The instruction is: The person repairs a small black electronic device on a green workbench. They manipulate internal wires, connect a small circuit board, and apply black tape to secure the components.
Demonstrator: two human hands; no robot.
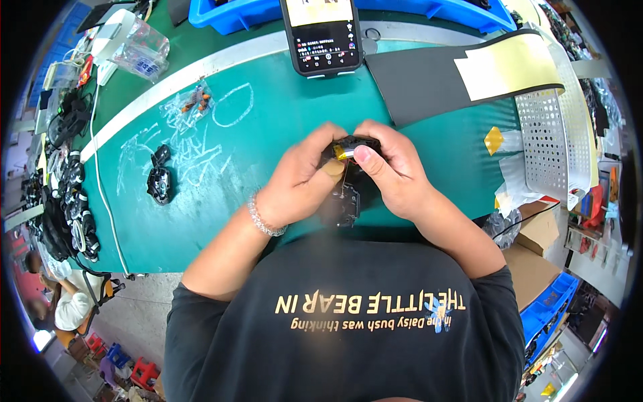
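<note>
Both my hands are together over the green table, closed round a small black plastic housing. My left hand grips its left side, with the thumb bent inward. On the right side, the thumb of my right hand presses beside a small silver battery pack with yellow tape. Thin wires run down from it toward a dark flat part, perhaps a circuit board, below my hands. My fingers hide much of the housing.
A phone stands upright at the back, before a blue bin. Black plastic parts and a clear bag with orange-tipped pieces lie at left. A dark mat and a perforated metal rack are at right.
</note>
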